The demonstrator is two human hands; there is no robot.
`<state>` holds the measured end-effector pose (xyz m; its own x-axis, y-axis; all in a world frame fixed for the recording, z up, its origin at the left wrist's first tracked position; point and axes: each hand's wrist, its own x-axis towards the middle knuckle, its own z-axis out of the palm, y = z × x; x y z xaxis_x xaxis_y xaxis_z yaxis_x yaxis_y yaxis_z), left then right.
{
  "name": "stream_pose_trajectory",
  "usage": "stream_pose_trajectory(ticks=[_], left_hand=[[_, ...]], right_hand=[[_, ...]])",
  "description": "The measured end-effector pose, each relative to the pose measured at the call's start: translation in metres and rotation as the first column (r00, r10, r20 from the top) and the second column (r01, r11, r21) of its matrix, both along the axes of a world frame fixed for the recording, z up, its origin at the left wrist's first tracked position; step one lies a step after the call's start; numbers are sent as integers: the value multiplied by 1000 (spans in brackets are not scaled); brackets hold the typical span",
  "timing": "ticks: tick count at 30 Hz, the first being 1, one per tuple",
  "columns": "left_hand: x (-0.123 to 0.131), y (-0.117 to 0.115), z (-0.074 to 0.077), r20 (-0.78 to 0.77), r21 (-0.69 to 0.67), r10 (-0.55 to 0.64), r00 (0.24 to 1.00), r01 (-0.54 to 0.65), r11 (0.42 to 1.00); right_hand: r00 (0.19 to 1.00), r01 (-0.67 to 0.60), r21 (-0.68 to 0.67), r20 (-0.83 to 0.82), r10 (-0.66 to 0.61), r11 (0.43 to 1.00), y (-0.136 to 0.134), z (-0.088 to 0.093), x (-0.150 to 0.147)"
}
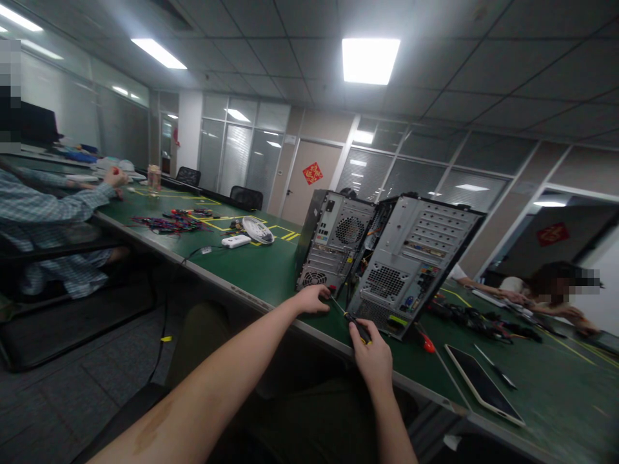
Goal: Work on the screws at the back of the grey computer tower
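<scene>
Two desktop computer towers stand side by side on the green table, their rear panels facing me. My right hand [371, 351] is closed around the dark and yellow handle of a screwdriver [356, 326]. Its thin shaft slants up and left toward the foot of the left tower [333, 241]. By that lower corner is my left hand [312, 300], thumb and fingers bent but apart, close to the screwdriver's tip. A small red part shows just past the fingertips. Whether they touch the case I cannot tell. The right tower [411, 258] rises just behind my right hand.
Right of the towers lie a red-ended tool [427, 343], a phone [483, 385], a thin pen-like tool [496, 366] and black cables [488, 322]. Leftward are a white oval part [258, 230], a white box [236, 241] and a wire pile [169, 222]. People sit on both sides.
</scene>
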<state>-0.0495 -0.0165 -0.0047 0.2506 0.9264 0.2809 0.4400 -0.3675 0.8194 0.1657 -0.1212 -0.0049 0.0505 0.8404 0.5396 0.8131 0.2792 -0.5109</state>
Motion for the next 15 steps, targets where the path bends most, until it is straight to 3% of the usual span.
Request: stream_pose_trajectory(ticks=[5, 15], left_hand=[[-1, 1, -1, 4, -34, -7, 1000, 7, 999], [-1, 7, -5, -35, 44, 9, 999, -8, 999]], right_hand=[[999, -19, 6, -41, 19, 1000, -1, 1, 1], [994, -33, 15, -104, 35, 999, 1, -1, 2]])
